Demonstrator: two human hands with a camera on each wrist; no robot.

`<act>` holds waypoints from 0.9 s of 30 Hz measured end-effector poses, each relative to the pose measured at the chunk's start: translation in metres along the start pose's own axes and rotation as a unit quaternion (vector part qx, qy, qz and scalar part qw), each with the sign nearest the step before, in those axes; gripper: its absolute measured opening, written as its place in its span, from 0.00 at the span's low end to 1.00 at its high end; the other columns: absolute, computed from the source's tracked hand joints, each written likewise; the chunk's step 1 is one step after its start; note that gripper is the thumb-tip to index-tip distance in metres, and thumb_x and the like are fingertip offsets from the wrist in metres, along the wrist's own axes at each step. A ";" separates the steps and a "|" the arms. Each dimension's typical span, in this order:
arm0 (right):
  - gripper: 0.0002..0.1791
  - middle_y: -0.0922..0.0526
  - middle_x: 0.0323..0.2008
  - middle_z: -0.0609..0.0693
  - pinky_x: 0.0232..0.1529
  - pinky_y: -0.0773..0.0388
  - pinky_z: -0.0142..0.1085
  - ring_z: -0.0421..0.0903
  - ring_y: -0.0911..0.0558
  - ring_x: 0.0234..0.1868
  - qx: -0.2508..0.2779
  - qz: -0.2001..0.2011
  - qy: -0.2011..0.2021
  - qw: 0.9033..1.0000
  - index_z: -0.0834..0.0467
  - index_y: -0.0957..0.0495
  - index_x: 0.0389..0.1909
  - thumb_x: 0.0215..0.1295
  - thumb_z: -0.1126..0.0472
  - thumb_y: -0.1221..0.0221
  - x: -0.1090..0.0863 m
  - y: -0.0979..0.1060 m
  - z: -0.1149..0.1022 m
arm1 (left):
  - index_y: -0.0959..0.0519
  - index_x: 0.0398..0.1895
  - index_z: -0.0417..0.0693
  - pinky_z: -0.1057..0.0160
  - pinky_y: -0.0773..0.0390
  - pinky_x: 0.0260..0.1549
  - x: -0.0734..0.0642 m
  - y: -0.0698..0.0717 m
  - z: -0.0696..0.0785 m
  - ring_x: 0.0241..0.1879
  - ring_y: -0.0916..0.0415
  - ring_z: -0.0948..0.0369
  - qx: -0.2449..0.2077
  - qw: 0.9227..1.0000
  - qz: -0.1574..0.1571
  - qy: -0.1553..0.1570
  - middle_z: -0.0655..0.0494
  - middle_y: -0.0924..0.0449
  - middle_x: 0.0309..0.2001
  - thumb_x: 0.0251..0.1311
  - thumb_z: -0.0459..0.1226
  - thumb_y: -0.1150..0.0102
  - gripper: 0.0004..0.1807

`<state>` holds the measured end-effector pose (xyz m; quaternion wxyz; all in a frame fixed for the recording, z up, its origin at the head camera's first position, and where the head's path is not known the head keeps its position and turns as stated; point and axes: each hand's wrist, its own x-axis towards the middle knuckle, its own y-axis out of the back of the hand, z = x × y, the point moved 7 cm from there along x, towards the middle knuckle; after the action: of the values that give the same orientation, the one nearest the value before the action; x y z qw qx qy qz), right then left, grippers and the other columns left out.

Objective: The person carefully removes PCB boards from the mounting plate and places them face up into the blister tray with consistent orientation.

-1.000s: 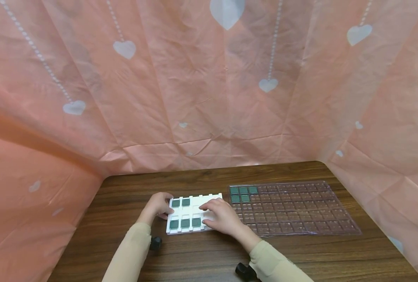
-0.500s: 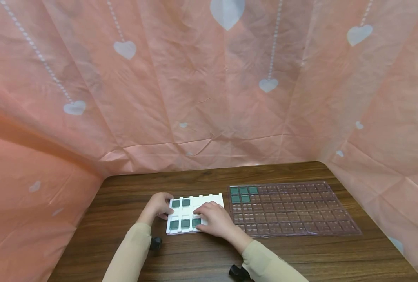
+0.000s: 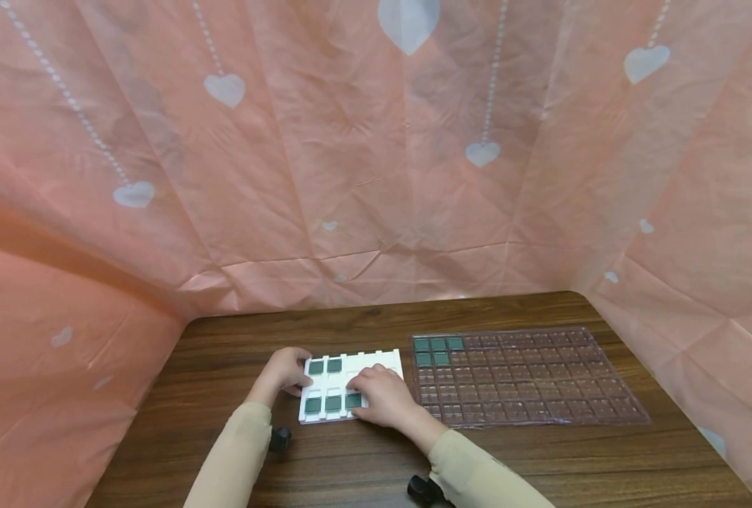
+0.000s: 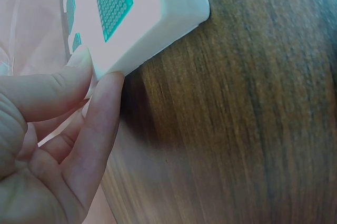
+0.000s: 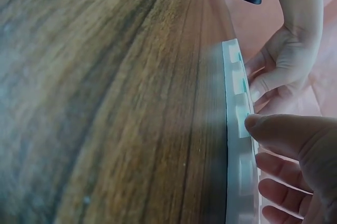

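A white tray (image 3: 350,360) lies on the table, with green square chips (image 3: 333,403) in some of its slots. My left hand (image 3: 285,368) pinches the tray's left edge between thumb and fingers, seen closely in the left wrist view. My right hand (image 3: 385,396) reaches over the tray's right part. Its thumb and fingertips are spread around the third chip (image 3: 353,401) of the near row, and that chip sits in its slot. In the right wrist view the right thumb (image 5: 279,129) is at the tray's notched near edge. The palm hides the near right slots.
Right of the white tray lies a clear plastic tray (image 3: 528,374) with many square pockets. Several green chips (image 3: 438,344) fill its far left corner pockets. Wood-grain table (image 3: 325,466); a pink curtain (image 3: 376,176) with white hearts hangs behind and at both sides.
My right hand has moved left and slightly nearer over the white tray, to the third near-row chip, then stayed almost still. My left hand keeps its place at the tray's edge.
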<state>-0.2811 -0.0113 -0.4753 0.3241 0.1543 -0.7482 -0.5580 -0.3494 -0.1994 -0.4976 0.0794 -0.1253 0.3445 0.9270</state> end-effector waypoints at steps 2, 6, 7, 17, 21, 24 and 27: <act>0.19 0.18 0.38 0.41 0.38 0.23 0.36 0.43 0.24 0.39 -0.007 -0.002 0.001 1.000 0.48 0.15 0.42 0.48 0.47 0.27 0.000 0.000 -0.001 | 0.26 0.59 0.28 0.59 0.14 0.20 0.000 0.000 0.000 0.28 0.22 0.52 -0.001 1.000 0.000 0.000 0.41 0.27 0.35 0.46 0.18 0.32 0.32; 0.18 0.18 0.37 0.41 0.37 0.23 0.36 0.43 0.24 0.38 -0.020 -0.007 0.004 1.000 0.47 0.15 0.40 0.48 0.47 0.27 0.002 -0.001 -0.002 | 0.26 0.59 0.28 0.59 0.14 0.20 0.000 0.000 0.000 0.27 0.22 0.53 -0.003 1.000 0.001 0.000 0.41 0.27 0.34 0.47 0.18 0.32 0.31; 0.17 0.18 0.36 0.41 0.36 0.23 0.36 0.43 0.24 0.38 -0.023 -0.009 0.004 1.000 0.47 0.15 0.40 0.48 0.47 0.27 0.002 -0.001 -0.002 | 0.26 0.59 0.28 0.59 0.14 0.20 0.000 0.000 0.000 0.27 0.22 0.53 -0.003 1.000 0.001 0.000 0.41 0.27 0.34 0.47 0.18 0.32 0.31; 0.14 0.20 0.34 0.41 0.33 0.25 0.35 0.43 0.25 0.36 -0.038 -0.015 0.007 0.999 0.46 0.15 0.36 0.48 0.48 0.28 0.005 -0.003 -0.003 | 0.26 0.60 0.28 0.59 0.14 0.20 -0.002 0.001 0.001 0.25 0.23 0.53 -0.007 1.000 0.001 0.007 0.42 0.27 0.32 0.47 0.18 0.32 0.31; 0.14 0.20 0.33 0.41 0.33 0.25 0.36 0.43 0.25 0.35 -0.034 -0.015 0.009 0.999 0.47 0.15 0.36 0.48 0.48 0.28 0.005 -0.003 -0.004 | 0.26 0.60 0.28 0.59 0.14 0.20 -0.002 0.002 0.001 0.25 0.22 0.53 -0.002 1.000 0.000 0.003 0.42 0.27 0.32 0.47 0.18 0.32 0.31; 0.14 0.20 0.33 0.41 0.33 0.25 0.36 0.43 0.25 0.36 -0.030 -0.017 0.009 0.999 0.47 0.15 0.35 0.48 0.48 0.28 0.005 -0.003 -0.004 | 0.26 0.59 0.28 0.60 0.14 0.20 -0.002 0.001 0.001 0.26 0.22 0.53 0.001 1.000 0.000 0.003 0.41 0.27 0.32 0.47 0.18 0.32 0.31; 0.13 0.20 0.34 0.41 0.34 0.24 0.36 0.43 0.25 0.36 -0.029 -0.017 0.010 0.999 0.47 0.15 0.35 0.49 0.49 0.28 0.006 -0.004 -0.003 | 0.26 0.60 0.29 0.59 0.14 0.20 -0.002 0.001 0.000 0.26 0.22 0.53 0.000 1.000 0.000 0.006 0.42 0.27 0.33 0.47 0.18 0.32 0.32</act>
<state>-0.2839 -0.0181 -0.4768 0.3263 0.1627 -0.7257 -0.5834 -0.3478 -0.2003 -0.4965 0.0778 -0.1307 0.3450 0.9262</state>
